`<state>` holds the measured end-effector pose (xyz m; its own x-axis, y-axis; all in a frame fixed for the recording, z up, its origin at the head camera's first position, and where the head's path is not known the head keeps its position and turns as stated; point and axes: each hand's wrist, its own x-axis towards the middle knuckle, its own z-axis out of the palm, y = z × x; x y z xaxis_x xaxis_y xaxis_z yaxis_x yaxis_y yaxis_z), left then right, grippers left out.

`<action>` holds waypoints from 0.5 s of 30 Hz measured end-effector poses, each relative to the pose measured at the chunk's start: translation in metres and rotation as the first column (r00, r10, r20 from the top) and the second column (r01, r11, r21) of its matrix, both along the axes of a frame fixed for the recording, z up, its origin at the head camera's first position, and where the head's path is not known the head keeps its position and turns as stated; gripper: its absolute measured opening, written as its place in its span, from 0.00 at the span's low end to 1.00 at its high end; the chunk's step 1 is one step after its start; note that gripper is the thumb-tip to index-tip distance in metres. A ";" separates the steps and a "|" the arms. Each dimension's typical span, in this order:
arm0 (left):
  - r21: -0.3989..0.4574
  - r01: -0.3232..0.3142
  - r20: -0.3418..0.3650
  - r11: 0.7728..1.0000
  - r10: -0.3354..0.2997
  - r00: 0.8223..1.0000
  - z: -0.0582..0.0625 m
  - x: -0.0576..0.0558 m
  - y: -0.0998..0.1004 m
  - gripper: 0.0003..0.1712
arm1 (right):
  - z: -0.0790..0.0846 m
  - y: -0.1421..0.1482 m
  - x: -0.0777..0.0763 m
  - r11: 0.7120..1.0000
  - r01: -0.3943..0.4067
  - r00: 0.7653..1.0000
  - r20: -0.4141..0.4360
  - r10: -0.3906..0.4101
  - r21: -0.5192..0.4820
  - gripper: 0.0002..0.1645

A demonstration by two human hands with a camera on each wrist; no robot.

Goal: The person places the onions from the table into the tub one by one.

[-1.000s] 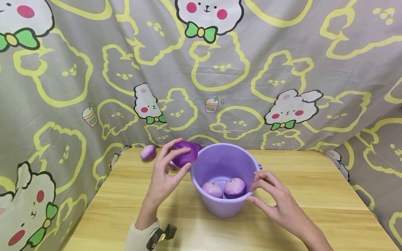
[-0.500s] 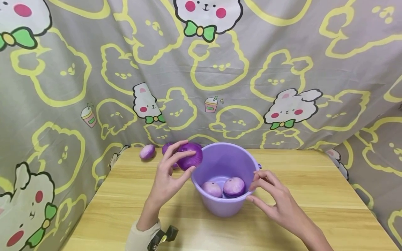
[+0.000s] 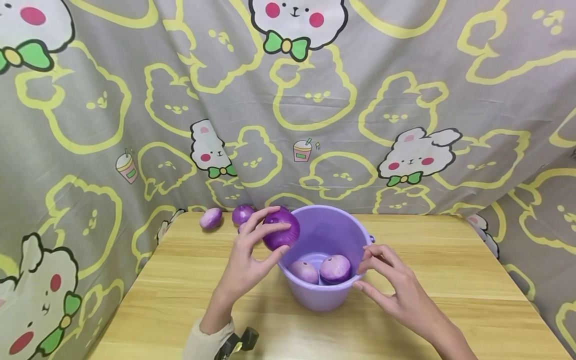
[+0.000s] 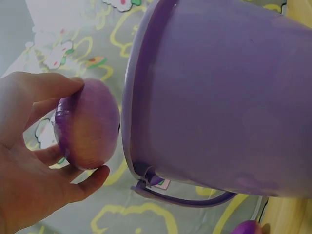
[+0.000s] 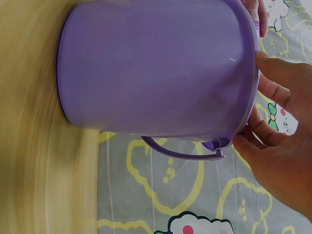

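Note:
My left hand holds a shiny red onion between its thumb and fingers, at the left rim of a light purple bucket. In the left wrist view the onion hangs just outside the bucket's rim, fingers spread around it. Two paler purple onions, a left one and a right one, lie on the bucket's bottom. My right hand grips the bucket's right rim, thumb on one side and fingers on the other. The bucket stands upright.
At the back left of the wooden table lie a pale onion and a darker one; another is mostly hidden behind my left hand. The bucket's handle hangs down. A grey patterned curtain borders the table's back.
My left hand has moved right with the red onion, from beside the bucket to its left rim, uncovering the darker onion behind. My right hand stays on the rim.

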<state>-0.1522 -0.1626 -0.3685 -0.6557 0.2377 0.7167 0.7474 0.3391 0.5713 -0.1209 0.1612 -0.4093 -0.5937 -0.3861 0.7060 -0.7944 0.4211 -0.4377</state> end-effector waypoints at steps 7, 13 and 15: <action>-0.011 0.023 -0.001 1.000 -0.023 1.000 -0.001 0.001 0.003 0.20 | 0.000 0.000 0.001 1.000 0.003 1.000 0.000 -0.003 0.003 0.26; -0.019 0.029 0.043 0.999 -0.028 0.999 -0.002 0.002 0.005 0.19 | 0.000 0.000 0.000 1.000 0.003 1.000 0.000 -0.003 0.002 0.27; -0.020 0.034 0.057 0.999 -0.033 0.998 -0.002 0.003 0.006 0.19 | 0.000 0.000 0.001 1.000 0.003 1.000 0.002 -0.003 0.002 0.28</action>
